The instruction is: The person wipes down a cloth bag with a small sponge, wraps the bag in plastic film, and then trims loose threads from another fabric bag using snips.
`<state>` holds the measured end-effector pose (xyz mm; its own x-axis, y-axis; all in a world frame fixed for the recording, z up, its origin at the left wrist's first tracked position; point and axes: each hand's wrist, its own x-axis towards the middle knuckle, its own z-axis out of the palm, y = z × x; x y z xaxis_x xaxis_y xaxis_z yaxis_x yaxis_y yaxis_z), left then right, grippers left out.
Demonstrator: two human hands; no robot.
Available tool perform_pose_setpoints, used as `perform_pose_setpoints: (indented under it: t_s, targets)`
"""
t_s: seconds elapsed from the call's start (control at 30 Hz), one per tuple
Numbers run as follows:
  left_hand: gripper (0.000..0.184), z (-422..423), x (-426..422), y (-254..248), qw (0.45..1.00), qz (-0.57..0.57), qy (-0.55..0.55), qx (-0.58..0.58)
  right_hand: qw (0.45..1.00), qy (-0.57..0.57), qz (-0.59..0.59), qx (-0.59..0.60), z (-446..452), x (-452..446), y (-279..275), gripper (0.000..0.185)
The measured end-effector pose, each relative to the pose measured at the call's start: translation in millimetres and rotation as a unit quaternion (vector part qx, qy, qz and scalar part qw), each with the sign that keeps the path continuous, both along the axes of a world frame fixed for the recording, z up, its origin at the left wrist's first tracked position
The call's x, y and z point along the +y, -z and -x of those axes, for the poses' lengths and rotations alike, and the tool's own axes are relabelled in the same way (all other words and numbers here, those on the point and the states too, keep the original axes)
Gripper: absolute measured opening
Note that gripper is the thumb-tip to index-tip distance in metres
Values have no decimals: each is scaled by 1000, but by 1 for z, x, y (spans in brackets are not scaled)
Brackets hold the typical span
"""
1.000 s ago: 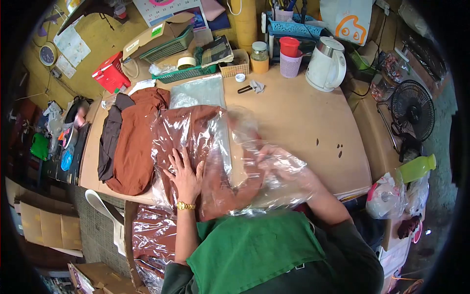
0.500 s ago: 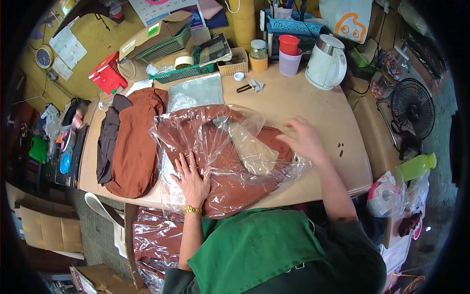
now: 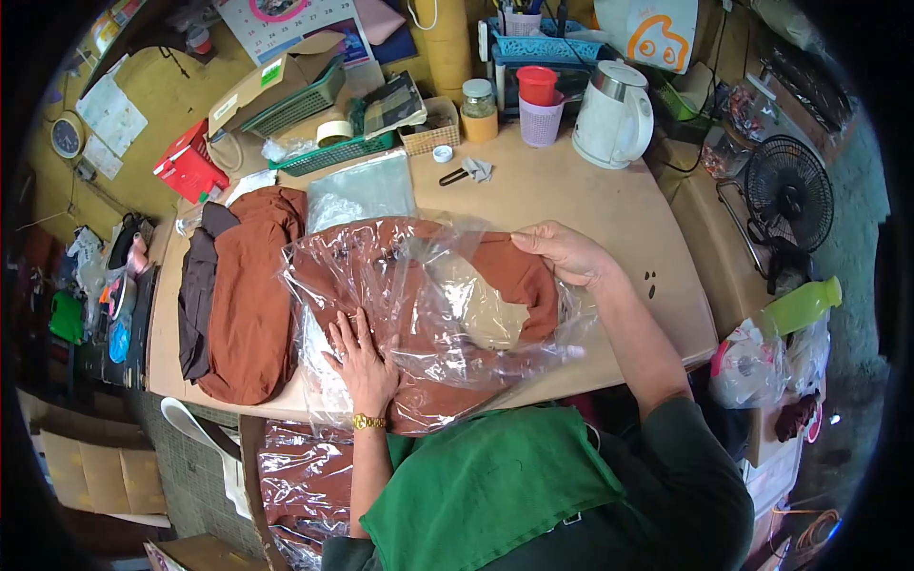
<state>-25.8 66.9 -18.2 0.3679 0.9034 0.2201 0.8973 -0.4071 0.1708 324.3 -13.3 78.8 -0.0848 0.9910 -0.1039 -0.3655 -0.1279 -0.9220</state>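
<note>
A rust-brown garment point(image 3: 409, 374) lies on the table, partly inside a clear plastic bag point(image 3: 319, 276). My left hand point(image 3: 367, 373), with a gold watch at the wrist, rests flat on the bag with its fingers spread. At the garment's upper right, my right hand point(image 3: 562, 250) pinches the edge of a part that curves out of the bag. Tan tabletop shows within the loop this part makes. To the left lies a folded rust-brown garment point(image 3: 249, 314) beside a dark brown cloth point(image 3: 197, 290).
Flat clear bags point(image 3: 367, 188) lie behind the garment. Along the back stand a green basket point(image 3: 333, 154), a jar point(image 3: 478, 109), a red-lidded cup point(image 3: 541, 119) and a white kettle point(image 3: 609, 119). A fan point(image 3: 788, 195) stands at right; a box with bagged garments point(image 3: 307, 471) sits below left.
My right hand, earlier open above the garment's right end, has closed on its edge and drawn it up. My left hand has stayed on the bag. The whole view has shifted slightly.
</note>
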Motion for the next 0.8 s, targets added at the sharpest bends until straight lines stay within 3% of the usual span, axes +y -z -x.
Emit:
perform_pose_setpoints:
  t_s: [0.27,0.8]
  targets:
    - [77,-1,-2,-7,1000,8,1,9,998,-68,-6,-14,21,-10,-23,42]
    - [76,2,0,-3,1000,21,-3,-2,992,-112,-48,-45,49,-27,-44,36]
